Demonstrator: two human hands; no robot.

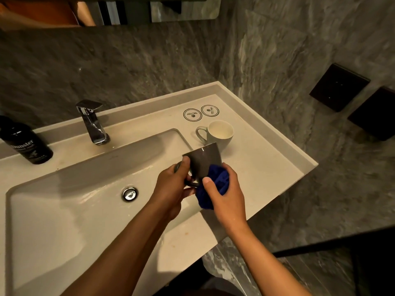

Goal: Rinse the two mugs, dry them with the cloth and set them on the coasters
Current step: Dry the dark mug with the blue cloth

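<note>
My left hand (173, 186) grips a dark grey mug (203, 161) by its handle and holds it tilted above the sink's right edge, its mouth turned away from me. My right hand (226, 195) presses a bunched blue cloth (213, 184) against the mug's near side. A second, pale grey mug (218, 133) with a cream inside stands upright on the counter just behind. Two round white coasters (192, 114) (210, 110) with black rings lie side by side at the counter's back, both bare.
A wide white basin (64, 210) with a chrome drain plug (129, 194) fills the left. A chrome tap (92, 122) stands behind it, no water running. A black bottle (23, 142) sits at far left. Grey marble walls enclose the counter's back and right.
</note>
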